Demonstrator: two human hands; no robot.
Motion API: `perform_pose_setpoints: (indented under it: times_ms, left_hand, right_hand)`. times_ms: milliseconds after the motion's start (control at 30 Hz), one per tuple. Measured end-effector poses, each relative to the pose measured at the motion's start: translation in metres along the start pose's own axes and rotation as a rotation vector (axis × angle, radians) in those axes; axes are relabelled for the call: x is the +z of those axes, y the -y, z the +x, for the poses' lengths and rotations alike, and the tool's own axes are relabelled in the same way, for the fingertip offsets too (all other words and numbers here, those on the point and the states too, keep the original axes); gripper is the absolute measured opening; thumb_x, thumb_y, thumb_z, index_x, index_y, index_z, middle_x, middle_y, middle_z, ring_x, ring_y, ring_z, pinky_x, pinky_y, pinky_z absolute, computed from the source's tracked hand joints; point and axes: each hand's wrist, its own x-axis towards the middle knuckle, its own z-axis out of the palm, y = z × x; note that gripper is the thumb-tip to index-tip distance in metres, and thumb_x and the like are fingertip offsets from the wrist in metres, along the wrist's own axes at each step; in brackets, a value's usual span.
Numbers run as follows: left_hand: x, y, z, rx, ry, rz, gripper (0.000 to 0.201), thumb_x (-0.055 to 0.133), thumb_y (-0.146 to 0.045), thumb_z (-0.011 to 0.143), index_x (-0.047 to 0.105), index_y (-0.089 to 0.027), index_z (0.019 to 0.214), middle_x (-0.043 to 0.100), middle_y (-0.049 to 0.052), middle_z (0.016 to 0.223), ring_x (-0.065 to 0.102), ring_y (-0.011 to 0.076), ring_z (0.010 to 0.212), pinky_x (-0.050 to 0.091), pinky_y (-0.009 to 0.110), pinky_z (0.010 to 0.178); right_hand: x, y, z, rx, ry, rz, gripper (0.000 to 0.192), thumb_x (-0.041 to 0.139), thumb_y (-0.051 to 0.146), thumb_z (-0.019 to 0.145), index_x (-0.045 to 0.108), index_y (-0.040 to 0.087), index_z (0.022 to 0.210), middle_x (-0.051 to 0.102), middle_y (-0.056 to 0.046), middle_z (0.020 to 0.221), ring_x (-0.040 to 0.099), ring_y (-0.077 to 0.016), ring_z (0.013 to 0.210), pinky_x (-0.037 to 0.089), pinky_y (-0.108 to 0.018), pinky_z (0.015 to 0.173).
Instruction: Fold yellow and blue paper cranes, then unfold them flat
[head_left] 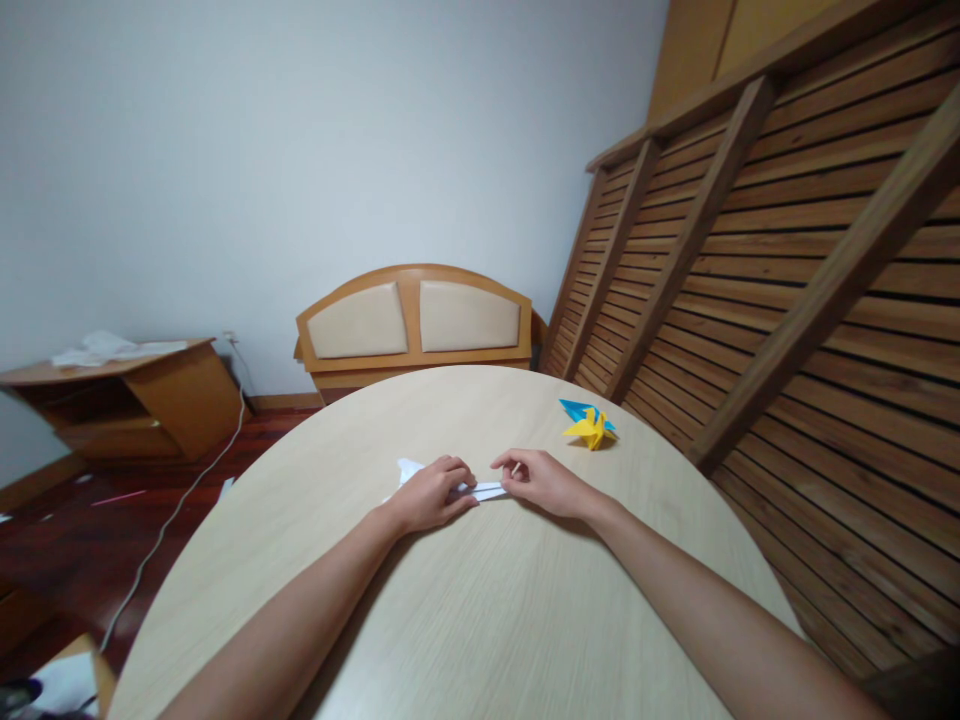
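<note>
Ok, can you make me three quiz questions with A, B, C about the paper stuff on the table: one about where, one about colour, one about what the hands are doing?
1. Where do the folded paper figures lie?
A. On the round table, beyond the right hand
B. On the floor
C. On the side cabinet

2. What colours are those figures?
A. Red and green
B. Yellow and blue
C. Black and pink

3. What are the hands doing with the white paper?
A. Waving it in the air
B. Staying away from it
C. Pressing it flat on the table

Answers: 1 A, they sit on the tabletop past that hand. 2 B, one yellow, one blue. 3 C, the left hand and right hand both rest on it.
</note>
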Motion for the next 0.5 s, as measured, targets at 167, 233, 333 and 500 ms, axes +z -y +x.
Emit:
perform_pose_setpoints:
  times_ms: [167, 233, 333, 500]
  left_hand:
    - [-0.002, -0.004, 0.0, 0.005, -0.011, 0.068, 0.022, 0.057, -0.037, 0.095, 0.062, -0.018, 0.106, 0.065, 0.01, 0.102, 0.06, 0.022, 0.095, 0.049, 0.033, 0.084]
    - [-0.004, -0.007, 0.0, 0.011, -0.008, 0.093, 0.024, 0.057, -0.038, 0.095, 0.062, -0.018, 0.108, 0.066, 0.01, 0.101, 0.061, 0.0224, 0.095, 0.049, 0.033, 0.084]
    - [-0.005, -0.009, 0.001, 0.016, -0.006, 0.138, 0.026, 0.056, -0.035, 0.094, 0.061, -0.019, 0.114, 0.068, 0.009, 0.102, 0.062, 0.0228, 0.094, 0.05, 0.034, 0.084]
    - [-0.001, -0.006, 0.002, 0.02, -0.028, 0.234, 0.032, 0.052, -0.019, 0.092, 0.059, -0.018, 0.123, 0.071, 0.009, 0.106, 0.065, 0.0229, 0.095, 0.051, 0.035, 0.086]
  right_hand:
    - [0.008, 0.0, 0.003, -0.021, -0.024, 0.106, 0.028, 0.07, 0.014, 0.073, 0.071, 0.013, 0.101, 0.072, -0.006, 0.094, 0.064, -0.0164, 0.079, 0.049, -0.026, 0.069]
    - [0.009, 0.002, 0.003, -0.07, -0.041, 0.083, 0.023, 0.069, 0.012, 0.074, 0.072, 0.014, 0.097, 0.072, -0.006, 0.095, 0.065, -0.0176, 0.082, 0.05, -0.027, 0.074]
    - [0.008, 0.007, 0.002, -0.155, -0.112, -0.034, 0.015, 0.067, 0.013, 0.08, 0.074, 0.016, 0.093, 0.072, -0.006, 0.094, 0.065, -0.0179, 0.085, 0.05, -0.028, 0.076]
    - [0.005, 0.01, 0.002, -0.312, -0.148, -0.261, 0.014, 0.062, 0.011, 0.087, 0.074, 0.018, 0.092, 0.07, -0.005, 0.094, 0.064, -0.0172, 0.088, 0.049, -0.03, 0.083]
